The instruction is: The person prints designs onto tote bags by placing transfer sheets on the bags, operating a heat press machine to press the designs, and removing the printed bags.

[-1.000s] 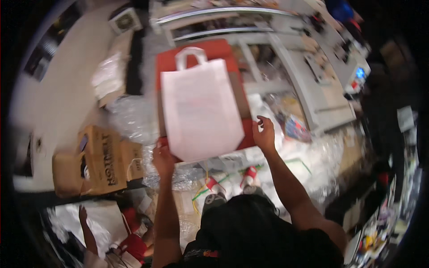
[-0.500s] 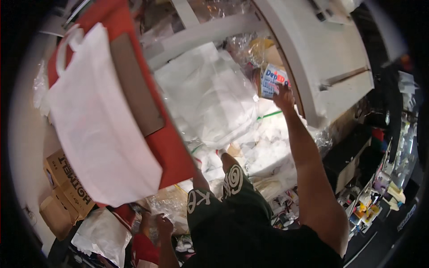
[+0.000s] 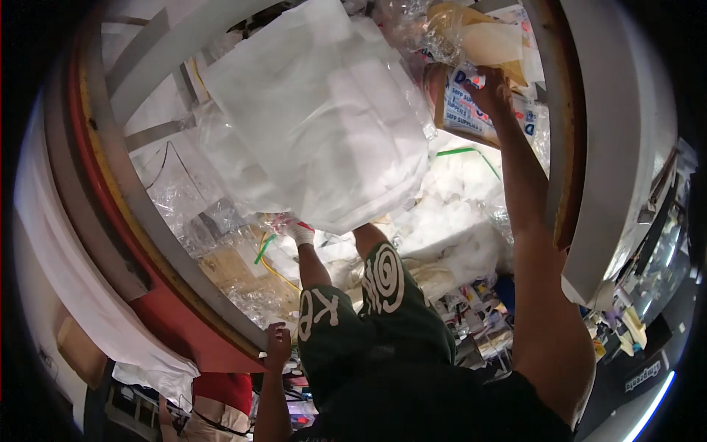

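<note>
My left hand (image 3: 278, 344) grips the lower corner of a big flat red bag (image 3: 169, 324), which fills the left side. A white carrier bag (image 3: 74, 287) lies against its outer face. My right arm stretches up and right, and my right hand (image 3: 492, 87) closes on a white, blue and orange printed packet (image 3: 468, 110) among clear plastic wrappings. A large white plastic bag (image 3: 324, 125) bulges in the middle, between the two hands. Below it are my legs in green trousers (image 3: 383, 309) with white print.
Grey metal shelf rails (image 3: 155, 96) curve across the top left, and a white shelf unit (image 3: 618, 147) stands on the right. Crumpled clear plastic and white wrapping (image 3: 456, 221) cover the floor. Another person in red (image 3: 213, 394) is at the lower left. Small goods (image 3: 479, 309) crowd the lower right.
The red bag with the white carrier bag has swung further left and closer. My right hand has risen toward the top right onto the printed packet, which now looks larger.
</note>
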A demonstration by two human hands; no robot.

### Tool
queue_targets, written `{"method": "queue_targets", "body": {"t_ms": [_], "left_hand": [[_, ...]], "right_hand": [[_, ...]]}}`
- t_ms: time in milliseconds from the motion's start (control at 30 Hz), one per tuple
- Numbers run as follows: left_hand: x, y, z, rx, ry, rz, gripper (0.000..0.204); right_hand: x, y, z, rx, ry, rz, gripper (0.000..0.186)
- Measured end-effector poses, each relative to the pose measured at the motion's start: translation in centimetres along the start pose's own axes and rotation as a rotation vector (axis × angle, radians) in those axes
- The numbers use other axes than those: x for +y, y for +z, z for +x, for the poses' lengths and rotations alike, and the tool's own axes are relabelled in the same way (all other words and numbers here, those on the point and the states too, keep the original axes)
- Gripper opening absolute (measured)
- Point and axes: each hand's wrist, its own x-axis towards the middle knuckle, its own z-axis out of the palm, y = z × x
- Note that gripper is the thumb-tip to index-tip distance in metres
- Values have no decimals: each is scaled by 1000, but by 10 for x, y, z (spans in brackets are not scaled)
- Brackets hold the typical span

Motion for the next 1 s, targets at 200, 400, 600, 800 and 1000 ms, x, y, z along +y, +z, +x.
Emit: {"method": "queue_targets", "body": {"t_ms": [200, 400, 600, 800, 1000], "left_hand": [[7, 2, 7, -60, -17, -66, 27], [-6, 11, 11, -41, -17, -66, 28], [16, 14, 15, -70, -76, -62, 29], [9, 19, 23, -97, -30, -120, 30], [11, 18, 24, -108, -83, -94, 29]], "right_hand": [[-21, 1, -15, -154, -100, 1, 58], [-21, -17, 3, -407, -83, 6, 86], [-43, -21, -9, -330, -20, 93, 65], [-4, -3, -27, -64, -153, 175, 26], [-19, -36, -55, -138, 74, 1, 25]]}}
